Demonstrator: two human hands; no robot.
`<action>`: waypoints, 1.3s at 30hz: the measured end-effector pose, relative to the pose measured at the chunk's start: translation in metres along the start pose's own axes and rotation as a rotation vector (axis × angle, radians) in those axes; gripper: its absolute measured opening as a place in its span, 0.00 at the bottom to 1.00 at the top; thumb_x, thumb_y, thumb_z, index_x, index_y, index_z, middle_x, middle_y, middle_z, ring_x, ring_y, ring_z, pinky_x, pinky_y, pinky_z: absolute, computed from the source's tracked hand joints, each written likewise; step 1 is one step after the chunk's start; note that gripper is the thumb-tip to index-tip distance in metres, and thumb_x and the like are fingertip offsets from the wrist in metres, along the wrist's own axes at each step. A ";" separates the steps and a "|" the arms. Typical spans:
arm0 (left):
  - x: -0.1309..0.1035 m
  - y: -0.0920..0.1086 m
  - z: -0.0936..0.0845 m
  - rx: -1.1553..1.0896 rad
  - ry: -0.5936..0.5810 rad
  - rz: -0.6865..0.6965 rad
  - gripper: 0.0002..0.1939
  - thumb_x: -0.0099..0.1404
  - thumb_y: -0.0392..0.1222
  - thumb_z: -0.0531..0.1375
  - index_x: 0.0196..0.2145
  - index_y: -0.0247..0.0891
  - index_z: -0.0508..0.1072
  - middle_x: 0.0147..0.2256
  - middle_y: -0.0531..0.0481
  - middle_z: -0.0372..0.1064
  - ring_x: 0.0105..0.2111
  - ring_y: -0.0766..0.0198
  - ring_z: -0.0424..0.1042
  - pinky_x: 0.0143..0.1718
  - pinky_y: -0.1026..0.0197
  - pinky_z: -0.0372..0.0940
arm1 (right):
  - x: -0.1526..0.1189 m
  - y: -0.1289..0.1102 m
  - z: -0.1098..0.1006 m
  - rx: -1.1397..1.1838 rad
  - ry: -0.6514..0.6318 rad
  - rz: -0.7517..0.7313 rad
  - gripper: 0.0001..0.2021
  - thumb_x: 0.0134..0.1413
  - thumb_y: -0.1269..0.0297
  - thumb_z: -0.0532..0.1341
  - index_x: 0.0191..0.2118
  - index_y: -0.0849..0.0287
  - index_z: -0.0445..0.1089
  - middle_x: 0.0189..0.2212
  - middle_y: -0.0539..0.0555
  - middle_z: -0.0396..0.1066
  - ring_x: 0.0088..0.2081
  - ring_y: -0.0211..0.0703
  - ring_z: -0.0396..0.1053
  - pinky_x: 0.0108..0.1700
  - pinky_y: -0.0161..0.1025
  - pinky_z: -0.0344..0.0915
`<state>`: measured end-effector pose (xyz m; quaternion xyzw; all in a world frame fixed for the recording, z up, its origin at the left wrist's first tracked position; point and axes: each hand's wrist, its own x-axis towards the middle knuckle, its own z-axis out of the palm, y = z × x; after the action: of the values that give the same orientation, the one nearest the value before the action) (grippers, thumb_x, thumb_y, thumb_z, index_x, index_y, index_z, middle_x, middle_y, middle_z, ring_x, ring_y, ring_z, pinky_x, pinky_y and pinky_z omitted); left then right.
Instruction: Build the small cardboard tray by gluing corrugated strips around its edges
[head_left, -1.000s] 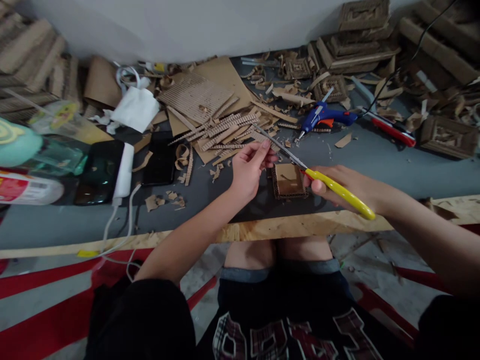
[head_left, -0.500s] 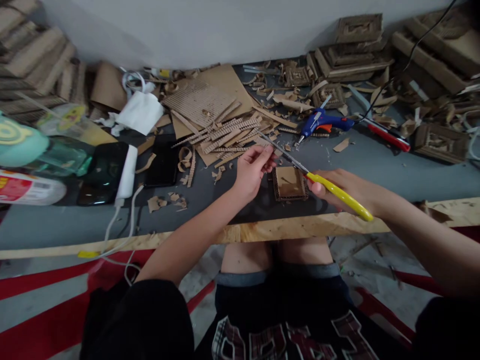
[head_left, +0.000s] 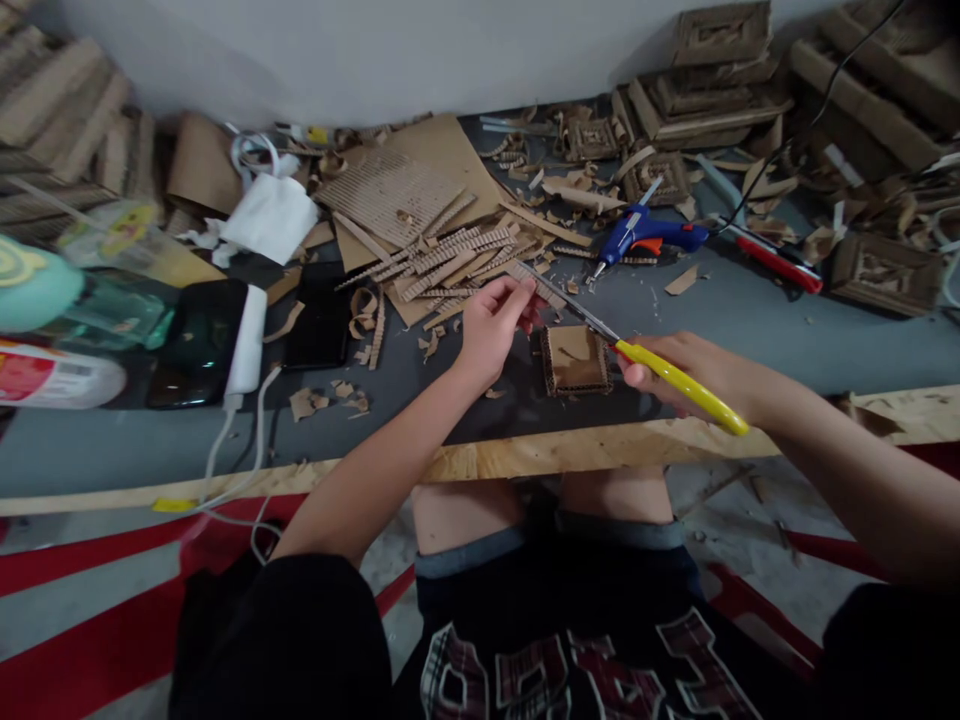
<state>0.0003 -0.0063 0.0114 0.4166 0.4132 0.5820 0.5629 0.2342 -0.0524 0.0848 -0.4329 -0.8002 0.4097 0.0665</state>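
Note:
Over the middle of the table, my left hand (head_left: 491,325) pinches a short strip of corrugated cardboard (head_left: 550,293) between thumb and fingers. My right hand (head_left: 712,365) is closed on yellow-handled scissors (head_left: 686,387), whose blades point up and left along the strip. Whether the blades are fully closed cannot be made out. Below the blades, a small square cardboard tray (head_left: 576,387) with corrugated walls lies on the table, just left of my right fingers. Beyond my left hand is a loose pile of corrugated strips (head_left: 457,262).
A blue glue gun (head_left: 649,235) and a red-handled tool (head_left: 780,265) lie to the right. Stacked cardboard frames (head_left: 712,110) stand behind. On the left are phones (head_left: 199,345), a white cable (head_left: 217,455), bottles (head_left: 60,375) and a tissue roll (head_left: 270,215). A wooden edge (head_left: 525,458) borders the table.
My left hand has shifted slightly left, and more of the cardboard strip shows beside the blades. My right hand keeps its hold on the scissors. The whole view has tilted slightly.

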 end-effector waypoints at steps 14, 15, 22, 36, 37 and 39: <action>0.000 -0.002 0.001 -0.026 -0.020 0.008 0.17 0.65 0.48 0.68 0.23 0.38 0.74 0.23 0.55 0.73 0.20 0.73 0.66 0.23 0.69 0.60 | -0.001 -0.002 0.003 0.003 0.008 0.003 0.30 0.62 0.30 0.50 0.31 0.55 0.62 0.21 0.49 0.62 0.23 0.36 0.59 0.27 0.38 0.50; 0.000 -0.001 0.001 -0.030 -0.014 -0.004 0.17 0.66 0.47 0.68 0.23 0.38 0.74 0.23 0.55 0.73 0.20 0.73 0.66 0.22 0.69 0.60 | -0.001 -0.004 0.003 0.005 0.002 0.007 0.30 0.63 0.30 0.50 0.31 0.56 0.62 0.21 0.49 0.62 0.23 0.36 0.59 0.27 0.39 0.50; 0.002 -0.001 0.002 -0.030 -0.012 -0.058 0.16 0.66 0.46 0.67 0.22 0.38 0.74 0.22 0.56 0.72 0.19 0.73 0.66 0.22 0.68 0.59 | -0.001 -0.004 0.005 0.022 0.012 0.022 0.29 0.65 0.33 0.50 0.31 0.56 0.63 0.21 0.49 0.62 0.23 0.35 0.59 0.28 0.38 0.51; 0.003 -0.001 -0.002 -0.029 -0.049 -0.087 0.17 0.65 0.49 0.68 0.24 0.37 0.72 0.23 0.55 0.72 0.18 0.74 0.68 0.17 0.70 0.58 | -0.005 -0.003 0.002 -0.056 0.045 0.028 0.30 0.63 0.32 0.49 0.32 0.55 0.68 0.21 0.51 0.66 0.23 0.39 0.63 0.28 0.39 0.54; 0.003 0.000 -0.003 -0.019 -0.061 -0.083 0.18 0.65 0.50 0.68 0.23 0.37 0.72 0.23 0.56 0.72 0.18 0.75 0.68 0.18 0.70 0.59 | -0.005 -0.003 0.002 -0.078 0.042 0.055 0.30 0.63 0.31 0.49 0.30 0.55 0.66 0.21 0.51 0.65 0.23 0.39 0.62 0.28 0.39 0.54; 0.003 0.000 -0.003 -0.004 -0.093 -0.077 0.19 0.64 0.51 0.69 0.23 0.36 0.72 0.23 0.56 0.72 0.19 0.75 0.68 0.20 0.71 0.60 | -0.006 -0.005 0.001 -0.139 0.048 0.114 0.31 0.61 0.30 0.47 0.28 0.55 0.64 0.22 0.52 0.65 0.23 0.39 0.61 0.29 0.40 0.53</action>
<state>-0.0027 -0.0030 0.0101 0.4256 0.4013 0.5408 0.6044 0.2342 -0.0589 0.0886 -0.4911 -0.7987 0.3461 0.0319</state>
